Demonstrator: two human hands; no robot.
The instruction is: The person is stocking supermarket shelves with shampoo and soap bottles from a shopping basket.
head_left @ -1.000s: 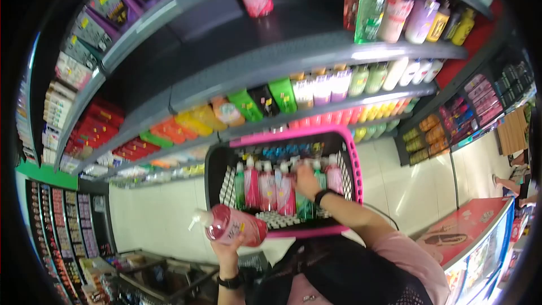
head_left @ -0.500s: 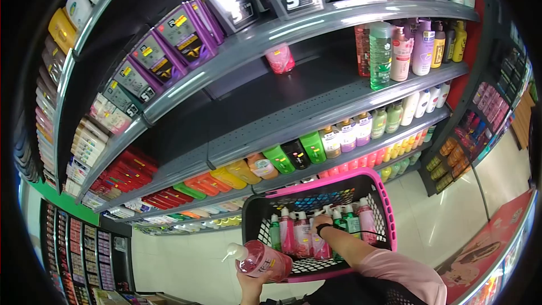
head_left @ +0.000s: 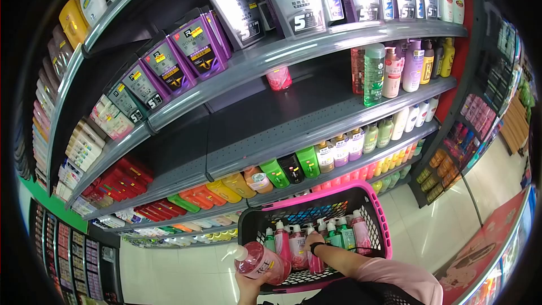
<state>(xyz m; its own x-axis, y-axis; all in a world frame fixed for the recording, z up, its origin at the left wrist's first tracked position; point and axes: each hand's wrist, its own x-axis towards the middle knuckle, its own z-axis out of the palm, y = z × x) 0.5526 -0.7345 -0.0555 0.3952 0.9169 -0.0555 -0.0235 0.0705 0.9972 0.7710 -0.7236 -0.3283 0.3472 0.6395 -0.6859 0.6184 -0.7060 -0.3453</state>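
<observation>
My left hand [head_left: 248,283] is wrapped round a large pink pump bottle [head_left: 264,264], tilted at the basket's left front corner. Inside the black basket with a pink rim [head_left: 385,214] stand several pink and green pump bottles. My right hand [head_left: 314,241] reaches into the basket, its fingers closed at the top of a pink pump bottle [head_left: 315,260] in the middle. A green bottle [head_left: 346,236] and a pink bottle [head_left: 361,231] stand to the right of that hand.
Shelves [head_left: 316,107] of toiletries curve across the view behind the basket. One pink pack [head_left: 279,78] and a green bottle [head_left: 374,76] stand on the middle shelf. A red printed panel [head_left: 480,254] is at the lower right.
The view has tilted up, so the shelves sit lower. My right hand has shifted left among the bottles, onto a pink one. My left hand still holds its pink bottle.
</observation>
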